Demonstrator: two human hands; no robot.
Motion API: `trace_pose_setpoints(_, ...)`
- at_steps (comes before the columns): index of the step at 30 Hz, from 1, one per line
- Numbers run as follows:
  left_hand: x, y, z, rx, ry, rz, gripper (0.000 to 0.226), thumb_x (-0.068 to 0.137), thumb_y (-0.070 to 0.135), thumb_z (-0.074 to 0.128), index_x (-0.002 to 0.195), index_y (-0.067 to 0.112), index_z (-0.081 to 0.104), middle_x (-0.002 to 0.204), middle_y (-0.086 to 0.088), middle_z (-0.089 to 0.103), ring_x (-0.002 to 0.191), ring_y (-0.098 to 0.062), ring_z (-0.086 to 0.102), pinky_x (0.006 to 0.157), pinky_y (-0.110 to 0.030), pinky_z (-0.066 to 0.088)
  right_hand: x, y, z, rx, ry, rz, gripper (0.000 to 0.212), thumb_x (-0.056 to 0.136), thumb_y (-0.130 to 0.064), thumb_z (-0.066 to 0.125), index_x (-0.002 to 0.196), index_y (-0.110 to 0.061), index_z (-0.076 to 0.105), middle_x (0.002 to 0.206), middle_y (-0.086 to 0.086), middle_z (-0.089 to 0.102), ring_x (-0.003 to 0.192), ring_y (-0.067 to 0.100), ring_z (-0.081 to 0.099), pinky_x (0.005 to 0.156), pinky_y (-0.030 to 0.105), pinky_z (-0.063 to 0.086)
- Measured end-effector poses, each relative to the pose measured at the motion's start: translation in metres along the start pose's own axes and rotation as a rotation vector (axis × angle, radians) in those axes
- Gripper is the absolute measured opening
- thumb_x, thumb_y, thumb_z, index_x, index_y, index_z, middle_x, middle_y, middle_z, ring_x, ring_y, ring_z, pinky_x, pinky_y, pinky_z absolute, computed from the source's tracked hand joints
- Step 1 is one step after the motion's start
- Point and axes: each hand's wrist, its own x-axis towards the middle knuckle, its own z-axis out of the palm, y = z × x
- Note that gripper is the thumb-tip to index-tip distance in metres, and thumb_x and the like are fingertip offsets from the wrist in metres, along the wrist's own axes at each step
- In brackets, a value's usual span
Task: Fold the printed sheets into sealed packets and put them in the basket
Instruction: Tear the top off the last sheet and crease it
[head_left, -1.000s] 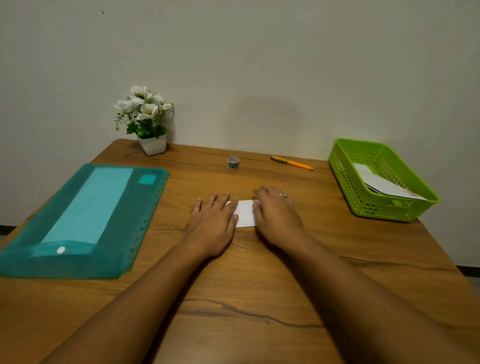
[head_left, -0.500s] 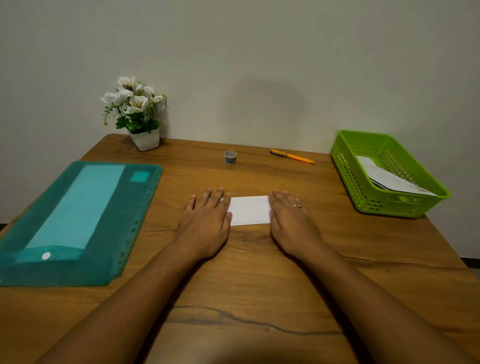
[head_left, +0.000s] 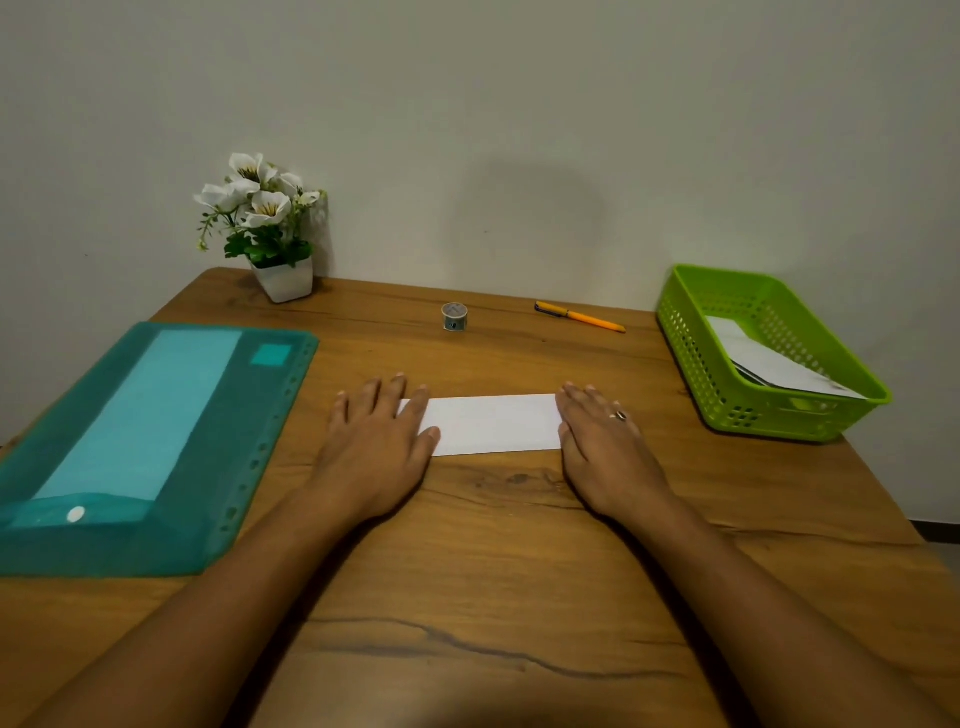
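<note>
- The folded sheet (head_left: 493, 423) between my left hand (head_left: 376, 449) and my right hand (head_left: 605, 452) is plain white.
- The table (head_left: 493, 571) under them is warm brown wood grain with a dark wavy streak.
- The folder (head_left: 156, 441) left of my left hand is translucent teal, with a paler turquoise panel and a white dot.
- The basket (head_left: 691, 358) right of my right hand is lime green, patterned with small holes; the papers (head_left: 774, 364) in it are white.
- The pen (head_left: 582, 317) beyond my right hand is orange with a black end.
- The tape roll (head_left: 454, 317) beyond the sheet is greyish with dark marks.
- The flowers (head_left: 260, 202) beyond my left hand are white over green leaves, in a white pot (head_left: 285, 280).
</note>
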Motion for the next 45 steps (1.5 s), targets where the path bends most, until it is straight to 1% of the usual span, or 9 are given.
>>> trace_pose_setpoints(6, -0.006, -0.007, 0.0, 0.003, 0.014, -0.011, 0.064, 0.105, 0.056, 0.012, 0.164, 0.03, 0.002, 0.172, -0.003, -0.001, 0.158, -0.025, -0.003, 0.126, -0.056, 0.004, 0.004, -0.049, 0.002, -0.08, -0.01, 0.108, 0.065, 0.11, -0.049, 0.025, 0.162, -0.01, 0.024, 0.171, 0.009, 0.021, 0.159, 0.026, 0.011, 0.13, 0.048, 0.006)
trace_pose_setpoints(11, -0.006, -0.01, 0.001, 0.001, 0.019, -0.008, 0.065, 0.105, 0.056, 0.012, 0.164, 0.03, 0.004, 0.172, -0.003, 0.0, 0.158, -0.025, -0.003, 0.126, -0.055, 0.003, 0.007, -0.11, 0.018, -0.02, -0.037, -0.163, 0.059, 0.112, -0.038, 0.026, 0.164, -0.011, 0.018, 0.172, 0.008, 0.017, 0.16, 0.024, 0.01, 0.13, 0.045, 0.008)
trace_pose_setpoints(25, -0.008, -0.01, 0.0, -0.028, 0.018, -0.011, 0.065, 0.106, 0.057, 0.014, 0.164, 0.029, 0.004, 0.172, -0.003, 0.0, 0.158, -0.025, -0.003, 0.127, -0.055, 0.002, -0.003, -0.022, 0.004, -0.048, -0.081, 0.062, 0.064, 0.111, -0.047, 0.016, 0.166, -0.017, 0.008, 0.174, 0.001, 0.004, 0.161, 0.02, 0.002, 0.129, 0.044, 0.003)
trace_pose_setpoints(28, -0.015, -0.012, -0.01, -0.126, 0.041, 0.009, 0.064, 0.106, 0.055, 0.025, 0.163, 0.029, 0.011, 0.171, -0.002, 0.011, 0.158, -0.024, 0.004, 0.127, -0.055, 0.002, -0.004, -0.02, 0.003, -0.01, -0.061, 0.071, 0.063, 0.111, -0.047, 0.02, 0.165, -0.017, 0.015, 0.174, 0.002, 0.01, 0.16, 0.021, 0.006, 0.129, 0.046, 0.005)
trace_pose_setpoints(31, -0.034, -0.021, -0.022, -0.195, 0.136, 0.039, 0.057, 0.105, 0.053, 0.035, 0.158, 0.032, 0.031, 0.166, 0.001, 0.027, 0.155, -0.021, 0.015, 0.126, -0.056, 0.007, -0.008, -0.024, 0.003, 0.015, 0.048, 0.101, 0.053, 0.109, -0.045, 0.033, 0.155, -0.018, 0.039, 0.166, 0.006, 0.034, 0.157, 0.025, 0.022, 0.128, 0.052, 0.014)
trace_pose_setpoints(34, -0.055, -0.04, -0.038, -0.247, 0.253, 0.041, 0.049, 0.102, 0.053, 0.046, 0.146, 0.035, 0.048, 0.16, 0.004, 0.036, 0.15, -0.016, 0.023, 0.126, -0.055, 0.011, -0.014, -0.053, 0.0, 0.03, 0.123, -0.001, 0.037, 0.105, -0.04, 0.048, 0.138, -0.023, 0.054, 0.149, 0.001, 0.054, 0.148, 0.022, 0.037, 0.125, 0.051, 0.02)
trace_pose_setpoints(36, -0.069, -0.062, -0.052, -0.277, 0.316, -0.005, 0.045, 0.101, 0.053, 0.05, 0.142, 0.036, 0.053, 0.156, 0.006, 0.04, 0.147, -0.014, 0.028, 0.125, -0.051, 0.015, -0.017, -0.085, -0.006, 0.099, 0.121, -0.099, 0.037, 0.104, -0.04, 0.053, 0.137, -0.024, 0.056, 0.145, -0.002, 0.057, 0.141, 0.018, 0.043, 0.123, 0.046, 0.023)
trace_pose_setpoints(39, -0.091, -0.113, -0.066, -0.241, 0.351, -0.086, 0.044, 0.099, 0.056, 0.05, 0.136, 0.034, 0.059, 0.147, 0.006, 0.051, 0.137, -0.015, 0.042, 0.116, -0.048, 0.034, -0.02, -0.146, -0.015, 0.22, 0.046, -0.239, 0.04, 0.104, -0.041, 0.054, 0.141, -0.027, 0.056, 0.144, -0.007, 0.057, 0.135, 0.016, 0.046, 0.119, 0.041, 0.032)
trace_pose_setpoints(45, -0.143, -0.205, -0.073, -0.153, 0.07, -0.33, 0.044, 0.098, 0.06, 0.051, 0.123, 0.029, 0.068, 0.125, 0.002, 0.067, 0.108, -0.017, 0.062, 0.094, -0.044, 0.054, -0.021, -0.258, -0.007, 0.334, -0.115, -0.562, 0.028, 0.103, -0.038, 0.053, 0.126, -0.028, 0.064, 0.13, -0.006, 0.066, 0.117, 0.016, 0.06, 0.097, 0.041, 0.052)
